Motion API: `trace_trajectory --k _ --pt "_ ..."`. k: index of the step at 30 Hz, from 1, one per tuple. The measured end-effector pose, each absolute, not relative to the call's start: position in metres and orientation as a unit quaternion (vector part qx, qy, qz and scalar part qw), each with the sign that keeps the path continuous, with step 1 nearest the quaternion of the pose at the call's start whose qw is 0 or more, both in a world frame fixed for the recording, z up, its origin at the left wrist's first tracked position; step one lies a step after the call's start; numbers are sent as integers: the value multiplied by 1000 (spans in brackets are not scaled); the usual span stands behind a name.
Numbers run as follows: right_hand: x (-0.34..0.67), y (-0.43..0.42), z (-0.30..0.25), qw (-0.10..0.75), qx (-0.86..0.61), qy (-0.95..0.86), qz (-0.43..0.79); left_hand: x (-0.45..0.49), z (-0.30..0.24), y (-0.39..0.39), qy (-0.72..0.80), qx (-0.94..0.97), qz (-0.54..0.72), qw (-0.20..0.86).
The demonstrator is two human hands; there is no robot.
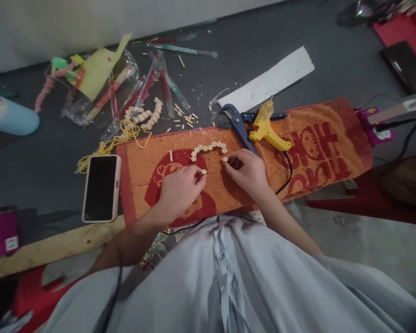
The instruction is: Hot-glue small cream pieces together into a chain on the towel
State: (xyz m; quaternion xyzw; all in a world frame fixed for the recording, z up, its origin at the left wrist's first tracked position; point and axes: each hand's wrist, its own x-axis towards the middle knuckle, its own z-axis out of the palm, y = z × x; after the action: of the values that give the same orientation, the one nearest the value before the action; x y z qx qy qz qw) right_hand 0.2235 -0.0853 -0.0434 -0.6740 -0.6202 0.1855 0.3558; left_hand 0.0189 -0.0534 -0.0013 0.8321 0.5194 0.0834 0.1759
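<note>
Between its fingertips my left hand (183,187) pinches a small cream-coloured cluster of short sticks (204,171). A similar small cluster (225,159) is in the closed fingers of my right hand (247,172). Just beyond both hands, a curved chain of such clusters (208,148) lies on the orange and red towel (208,210). One loose short stick (171,156) rests on the towel left of the chain. Near my right hand are a yellow glue gun (268,129) and a blue-handled cutter (239,126).
A phone (101,188) lies left of the towel by yellow string (107,149). Behind are cut stick pieces (189,121), more joined clusters (152,115), plastic-wrapped sticks (166,88) and a white strip (268,78). The glue gun's black cord (287,178) crosses the towel.
</note>
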Motion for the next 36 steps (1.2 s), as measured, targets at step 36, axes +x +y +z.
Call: trace_trajectory --k 36 --pt "221 -85 -44 394 -666 -612 162 18 11 -41 619 754 -80 204"
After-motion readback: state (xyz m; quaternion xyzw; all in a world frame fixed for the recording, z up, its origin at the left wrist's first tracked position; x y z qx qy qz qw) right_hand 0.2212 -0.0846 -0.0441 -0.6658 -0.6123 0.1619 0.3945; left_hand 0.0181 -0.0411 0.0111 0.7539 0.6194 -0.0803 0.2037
